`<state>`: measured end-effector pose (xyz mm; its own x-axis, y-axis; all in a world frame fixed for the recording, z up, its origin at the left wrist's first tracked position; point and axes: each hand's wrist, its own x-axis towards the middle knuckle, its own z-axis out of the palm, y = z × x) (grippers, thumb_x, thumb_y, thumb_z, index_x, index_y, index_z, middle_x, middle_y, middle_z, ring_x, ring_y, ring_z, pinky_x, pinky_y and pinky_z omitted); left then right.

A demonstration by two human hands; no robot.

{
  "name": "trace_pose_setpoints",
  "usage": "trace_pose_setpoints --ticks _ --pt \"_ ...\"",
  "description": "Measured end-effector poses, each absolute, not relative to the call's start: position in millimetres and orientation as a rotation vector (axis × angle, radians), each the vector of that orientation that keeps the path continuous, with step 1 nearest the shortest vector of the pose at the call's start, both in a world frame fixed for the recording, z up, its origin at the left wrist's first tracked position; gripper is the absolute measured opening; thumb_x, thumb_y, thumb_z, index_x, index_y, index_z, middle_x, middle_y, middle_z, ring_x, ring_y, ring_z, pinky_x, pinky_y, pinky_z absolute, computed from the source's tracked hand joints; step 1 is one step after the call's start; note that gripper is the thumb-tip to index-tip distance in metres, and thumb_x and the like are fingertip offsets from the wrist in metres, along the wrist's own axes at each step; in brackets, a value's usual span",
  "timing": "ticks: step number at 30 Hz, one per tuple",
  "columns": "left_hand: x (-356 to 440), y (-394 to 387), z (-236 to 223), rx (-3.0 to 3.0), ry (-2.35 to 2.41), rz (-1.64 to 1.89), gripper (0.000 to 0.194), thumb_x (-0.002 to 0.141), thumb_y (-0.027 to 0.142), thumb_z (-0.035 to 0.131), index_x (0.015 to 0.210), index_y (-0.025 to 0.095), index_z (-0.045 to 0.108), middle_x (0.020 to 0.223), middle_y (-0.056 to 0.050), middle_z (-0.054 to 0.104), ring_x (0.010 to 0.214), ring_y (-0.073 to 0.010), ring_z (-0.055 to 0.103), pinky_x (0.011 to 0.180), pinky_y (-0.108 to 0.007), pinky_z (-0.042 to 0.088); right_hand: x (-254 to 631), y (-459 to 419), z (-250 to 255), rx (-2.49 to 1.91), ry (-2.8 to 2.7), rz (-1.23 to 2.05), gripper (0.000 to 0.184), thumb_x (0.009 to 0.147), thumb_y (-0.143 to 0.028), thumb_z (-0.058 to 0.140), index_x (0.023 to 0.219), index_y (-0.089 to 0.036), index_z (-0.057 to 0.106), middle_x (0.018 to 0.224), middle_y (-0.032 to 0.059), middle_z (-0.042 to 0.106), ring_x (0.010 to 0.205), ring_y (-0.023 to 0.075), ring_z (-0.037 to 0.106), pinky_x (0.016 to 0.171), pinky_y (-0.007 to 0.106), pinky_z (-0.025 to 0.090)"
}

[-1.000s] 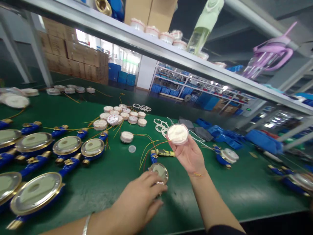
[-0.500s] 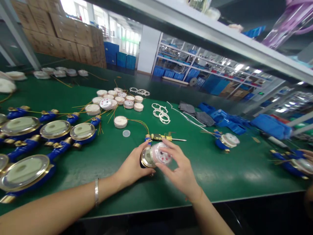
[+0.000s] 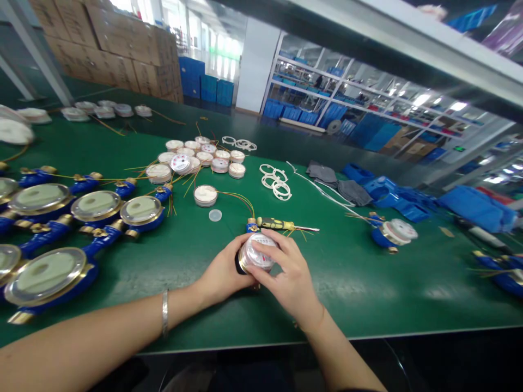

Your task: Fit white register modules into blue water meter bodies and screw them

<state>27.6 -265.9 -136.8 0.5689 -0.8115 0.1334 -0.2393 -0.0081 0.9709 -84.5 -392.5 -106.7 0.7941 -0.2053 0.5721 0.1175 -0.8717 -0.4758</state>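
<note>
My left hand [image 3: 224, 265] is wrapped round a blue and brass water meter body [image 3: 252, 227] near the front of the bench. A round clear-sided meter register [image 3: 263, 246] with a printed dial sits over the body's brass rim. Gripping that register from the right, my right hand [image 3: 291, 272] has its fingers and thumb closed about it. Whether the register is fully seated I cannot tell. A yellow and black screwdriver [image 3: 277, 224] lies just behind the meter. Another register [image 3: 205, 195] rests behind with its wires running toward the meter, beside a small clear disc [image 3: 215, 215].
Several blue meter bodies [image 3: 98, 206] stand at left. A cluster of registers [image 3: 204, 158] lies behind, white plastic rings [image 3: 274, 182] to its right. Grey cloths [image 3: 353, 191], blue plastic parts [image 3: 384, 190] and an assembled meter [image 3: 392, 233] are at right. A metal shelf edge [image 3: 368, 60] crosses overhead.
My right hand has brought the register left and onto the meter body, covering its open face. The left hand keeps its hold. The view has shifted slightly.
</note>
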Motion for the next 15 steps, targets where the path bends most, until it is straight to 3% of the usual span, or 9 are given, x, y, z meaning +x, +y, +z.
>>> trace_pose_setpoints --ticks 15 --pt "29.3 -268.4 -137.5 1.555 -0.936 -0.537 0.071 0.063 0.018 0.075 0.130 0.015 0.051 0.133 -0.011 0.059 0.122 -0.0256 0.055 0.110 -0.042 0.039 -80.2 -388.2 -104.7 -2.438 0.165 -0.829 0.033 0.075 -0.028 0.077 0.107 -0.027 0.069 0.122 0.0069 0.062 0.111 0.0236 0.060 0.097 0.041 0.051"
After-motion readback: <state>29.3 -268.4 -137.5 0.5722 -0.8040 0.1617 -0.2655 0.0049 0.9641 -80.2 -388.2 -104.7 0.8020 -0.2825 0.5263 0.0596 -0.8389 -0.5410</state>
